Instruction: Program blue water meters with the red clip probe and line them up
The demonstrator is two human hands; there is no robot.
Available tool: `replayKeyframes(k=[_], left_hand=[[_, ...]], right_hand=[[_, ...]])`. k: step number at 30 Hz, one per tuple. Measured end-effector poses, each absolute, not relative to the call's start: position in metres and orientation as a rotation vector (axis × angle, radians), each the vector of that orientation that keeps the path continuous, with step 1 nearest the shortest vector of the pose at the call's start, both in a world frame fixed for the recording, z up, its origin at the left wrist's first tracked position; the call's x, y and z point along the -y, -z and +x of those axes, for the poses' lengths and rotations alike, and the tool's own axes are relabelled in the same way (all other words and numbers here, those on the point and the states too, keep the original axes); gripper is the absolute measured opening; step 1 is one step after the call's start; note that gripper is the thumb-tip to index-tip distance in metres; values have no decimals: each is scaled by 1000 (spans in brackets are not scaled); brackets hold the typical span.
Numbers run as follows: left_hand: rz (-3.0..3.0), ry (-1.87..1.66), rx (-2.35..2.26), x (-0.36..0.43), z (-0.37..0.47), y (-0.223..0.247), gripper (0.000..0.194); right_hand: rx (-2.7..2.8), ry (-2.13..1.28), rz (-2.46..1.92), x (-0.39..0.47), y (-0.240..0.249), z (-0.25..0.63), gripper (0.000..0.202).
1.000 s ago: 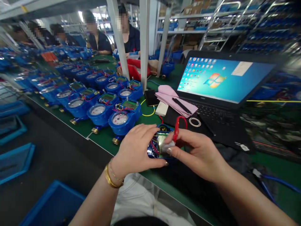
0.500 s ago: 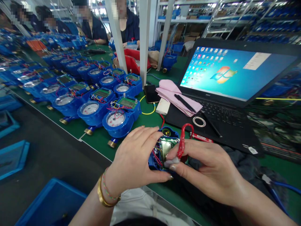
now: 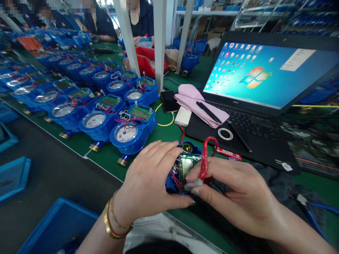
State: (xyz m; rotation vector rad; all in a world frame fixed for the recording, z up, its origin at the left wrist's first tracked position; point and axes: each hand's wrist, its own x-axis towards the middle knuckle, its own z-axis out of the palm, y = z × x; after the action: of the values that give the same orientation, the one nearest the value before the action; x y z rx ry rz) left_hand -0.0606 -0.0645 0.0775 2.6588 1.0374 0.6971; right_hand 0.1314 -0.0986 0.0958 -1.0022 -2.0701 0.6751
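Observation:
My left hand [image 3: 153,176] is wrapped round a blue water meter [image 3: 171,183] whose green circuit board and small display [image 3: 187,164] face up. Red and other thin wires show along the board's left side. Between thumb and forefinger, my right hand [image 3: 235,194] pinches a grey connector [image 3: 193,184] with a red sleeved cable [image 3: 204,158] looping up from it. The connector's tip meets the lower part of the board; whether it is plugged in is hidden by my fingers. The meter's underside is out of sight.
Rows of blue meters [image 3: 127,134] with exposed wires stand left. An opened laptop [image 3: 238,81], pink cloth [image 3: 196,102], phone [image 3: 169,101] and tape ring [image 3: 225,134] lie ahead. Blue-handled pliers [image 3: 304,208] are at right, blue trays [image 3: 58,225] lower left. Several people work across the table.
The view has shifted slightly, so the meters appear farther left and the laptop a little higher. Both hands keep their hold, with the connector still at the board.

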Motion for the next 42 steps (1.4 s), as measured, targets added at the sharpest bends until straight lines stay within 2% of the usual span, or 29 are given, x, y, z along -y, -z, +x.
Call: replayKeyframes(k=[11,42], left_hand=[[2657,-700,-1032,66,-61,-78,75],[2606,-721,-1062,69,-60,-76,71]], right_hand=[[2144,-598,-1039,99,-93,131,8],[2145,-340,-849,108,-85,128,9]])
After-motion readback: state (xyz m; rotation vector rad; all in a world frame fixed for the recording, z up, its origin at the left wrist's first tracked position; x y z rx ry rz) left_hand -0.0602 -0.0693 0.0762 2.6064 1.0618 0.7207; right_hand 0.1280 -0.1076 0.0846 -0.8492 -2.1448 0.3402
